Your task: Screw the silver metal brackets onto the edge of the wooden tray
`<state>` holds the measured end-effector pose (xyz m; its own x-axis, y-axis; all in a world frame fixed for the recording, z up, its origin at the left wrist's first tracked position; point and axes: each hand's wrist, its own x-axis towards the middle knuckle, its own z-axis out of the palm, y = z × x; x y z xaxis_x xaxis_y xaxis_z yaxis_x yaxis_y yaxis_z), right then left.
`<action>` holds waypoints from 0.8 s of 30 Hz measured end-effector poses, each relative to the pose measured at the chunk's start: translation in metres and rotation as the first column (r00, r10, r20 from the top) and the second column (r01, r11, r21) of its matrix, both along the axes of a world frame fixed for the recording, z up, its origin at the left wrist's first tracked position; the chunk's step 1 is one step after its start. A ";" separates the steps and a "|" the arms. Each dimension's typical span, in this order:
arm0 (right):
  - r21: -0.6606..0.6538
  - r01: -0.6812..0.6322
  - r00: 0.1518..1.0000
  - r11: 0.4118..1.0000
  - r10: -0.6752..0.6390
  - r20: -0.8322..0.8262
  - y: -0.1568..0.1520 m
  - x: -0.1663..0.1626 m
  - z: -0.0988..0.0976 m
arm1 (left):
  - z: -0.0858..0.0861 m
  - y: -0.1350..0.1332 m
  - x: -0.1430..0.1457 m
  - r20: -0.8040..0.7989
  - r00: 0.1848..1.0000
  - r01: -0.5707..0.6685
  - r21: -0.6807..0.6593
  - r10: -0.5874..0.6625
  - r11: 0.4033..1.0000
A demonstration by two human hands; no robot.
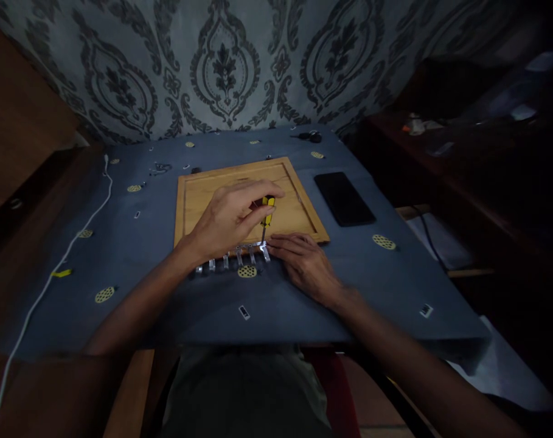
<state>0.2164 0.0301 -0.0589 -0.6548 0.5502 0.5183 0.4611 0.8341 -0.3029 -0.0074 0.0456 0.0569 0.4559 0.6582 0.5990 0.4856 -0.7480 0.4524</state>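
Note:
My left hand (pixel 230 210) is closed around a screwdriver (pixel 269 213) with a yellow and black handle. The screwdriver stands nearly upright, its tip down at the right end of a silver metal hook rail (pixel 239 250). That rail lies along the near edge of a framed wooden board (pixel 276 176), with several hooks pointing toward me. My right hand (pixel 308 264) lies low beside the rail's right end, its fingers stretched out flat and their tips at the board's edge near the screwdriver tip. Whether those fingertips press on the rail or only on the board is hard to see.
A black phone (pixel 344 198) lies right of the board on the blue tablecloth (pixel 176 322). A white cable (pixel 70 243) with a yellow tag runs down the left side. Small dark items (pixel 310 137) and a little heap of metal pieces (pixel 160 168) lie toward the back.

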 end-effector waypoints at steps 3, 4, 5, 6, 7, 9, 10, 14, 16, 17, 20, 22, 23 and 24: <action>0.008 0.000 1.000 1.000 0.000 -0.018 0.001 0.000 -0.002 | 0.006 -0.004 -0.002 0.026 0.997 -0.069 0.033 0.068 0.997; 0.009 -0.007 1.000 1.000 0.007 -0.022 0.001 0.000 -0.002 | 0.009 -0.005 -0.003 0.034 0.995 -0.095 0.042 0.093 0.995; 0.010 -0.016 1.000 1.000 0.016 -0.025 0.001 0.001 -0.003 | 0.011 -0.006 -0.003 0.037 0.993 -0.117 0.047 0.115 0.992; 0.011 -0.024 0.999 1.000 0.024 -0.026 0.001 0.001 -0.003 | 0.013 -0.007 -0.004 0.034 0.991 -0.130 0.049 0.129 0.990; 0.013 -0.030 0.999 0.999 0.031 -0.029 0.001 0.001 -0.003 | 0.015 -0.008 -0.004 0.030 0.990 -0.138 0.048 0.136 0.989; 0.023 -0.034 0.999 0.999 0.035 -0.040 0.001 0.002 -0.003 | 0.015 -0.008 -0.004 0.022 0.990 -0.137 0.043 0.136 0.990; 0.026 -0.032 0.999 0.999 0.033 -0.043 0.001 0.001 -0.002 | 0.014 -0.008 -0.003 0.020 0.991 -0.130 0.041 0.130 0.991; 0.022 -0.022 0.999 1.000 0.022 -0.026 0.000 0.001 0.000 | 0.008 -0.007 0.000 0.005 0.995 -0.102 0.037 0.102 0.994; 0.014 -0.023 1.000 1.000 0.023 -0.012 0.000 0.001 0.000 | 0.006 -0.006 0.001 -0.004 0.994 -0.109 0.040 0.110 0.993; 0.010 -0.021 1.000 1.000 0.021 -0.007 0.000 0.001 0.000 | 0.005 -0.006 0.002 -0.007 0.993 -0.115 0.048 0.115 0.992; 0.011 -0.009 1.000 1.000 0.009 -0.010 0.000 0.001 -0.001 | 0.003 -0.006 0.003 -0.019 0.992 -0.125 0.086 0.127 0.988; 0.014 -0.016 1.000 1.000 0.016 -0.018 0.001 0.001 -0.001 | 0.002 -0.006 0.003 -0.032 0.990 -0.135 0.106 0.139 0.985; 0.014 -0.020 1.000 1.000 0.020 -0.019 0.001 0.001 -0.001 | 0.001 -0.006 0.004 -0.039 0.989 -0.140 0.115 0.146 0.983; 0.013 -0.023 1.000 1.000 0.023 -0.017 0.001 0.001 -0.001 | 0.001 -0.006 0.004 -0.044 0.988 -0.145 0.124 0.151 0.982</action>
